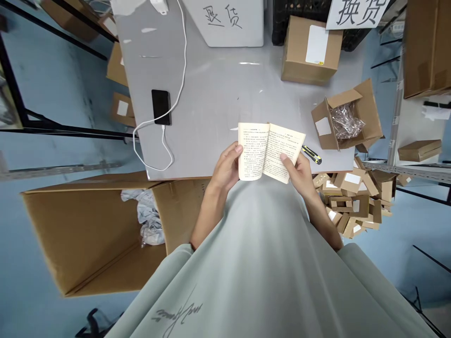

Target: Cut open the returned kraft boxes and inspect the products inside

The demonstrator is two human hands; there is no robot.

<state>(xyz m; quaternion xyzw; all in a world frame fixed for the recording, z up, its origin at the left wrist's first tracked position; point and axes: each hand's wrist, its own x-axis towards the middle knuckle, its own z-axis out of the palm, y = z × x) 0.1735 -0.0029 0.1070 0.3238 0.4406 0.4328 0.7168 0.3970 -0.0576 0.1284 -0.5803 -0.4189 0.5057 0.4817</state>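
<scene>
A small book with printed pages lies spread between my two hands at the table's near edge. My left hand grips its left edge, thumb on the page. On the other side my right hand pinches the right page's outer edge, thumb across the print; its other fingers are partly hidden beneath the book. Just beyond that hand, a black and yellow utility knife rests on the table. An opened cardboard box with crumpled clear plastic inside sits further right.
On the grey table are a black phone with a white cable and a closed carton. A large open box stands at lower left. Several small boxes are piled at right. Handwritten signs stand at the back.
</scene>
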